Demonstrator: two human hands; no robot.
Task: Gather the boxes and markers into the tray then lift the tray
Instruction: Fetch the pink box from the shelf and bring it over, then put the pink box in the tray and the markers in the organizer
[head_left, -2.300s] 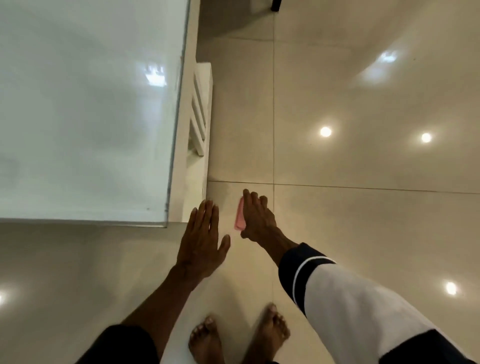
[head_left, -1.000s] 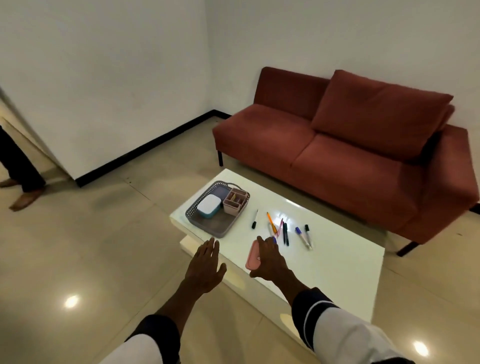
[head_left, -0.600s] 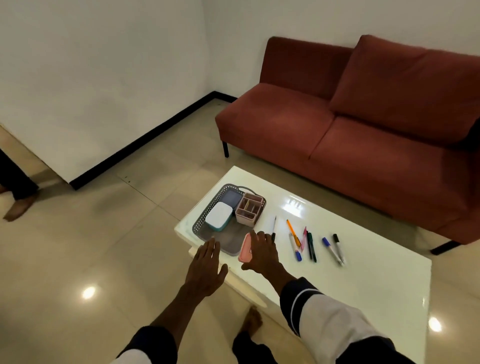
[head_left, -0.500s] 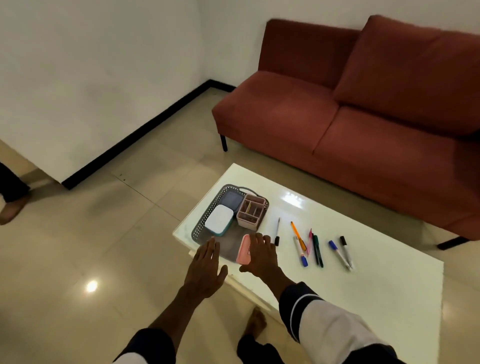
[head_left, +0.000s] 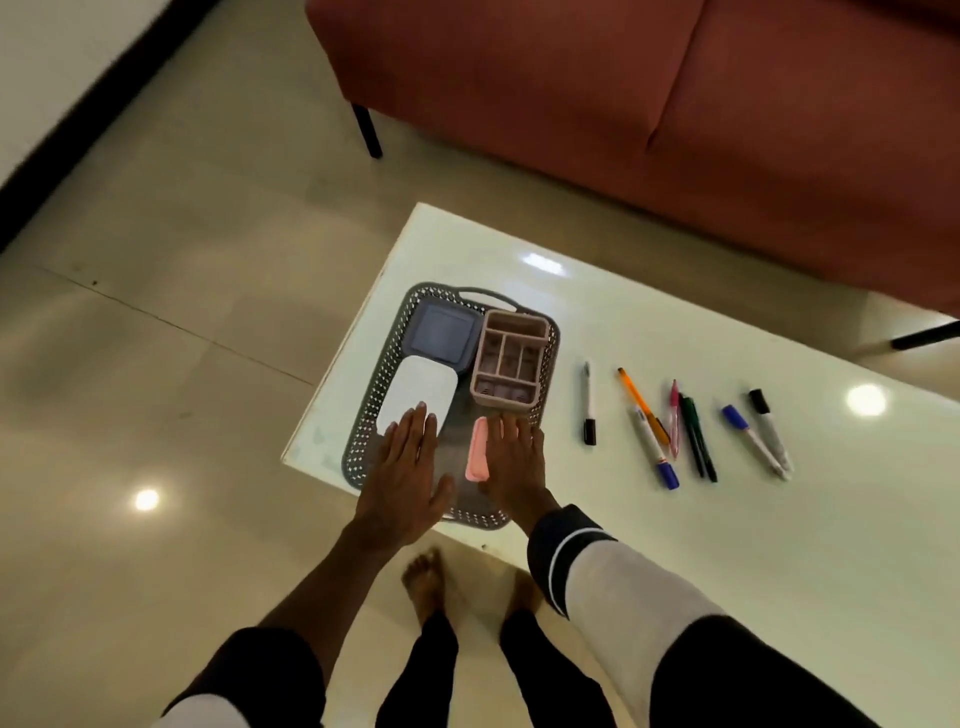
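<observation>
1. Our right hand (head_left: 511, 460) carries a pink box (head_left: 477, 456), grip closed on its edge, low over the tray (head_left: 549, 374), likely to set it down inside.
2. Left hand (head_left: 405, 480) hovers flat and empty over the white box (head_left: 415, 392).
3. Markers (head_left: 675, 423) lie loose on the tabletop (head_left: 727, 519), right of the tray; nothing blocks them.

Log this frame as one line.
right hand: holds pink box over tray | left hand: open, empty | markers: loose on table
</observation>
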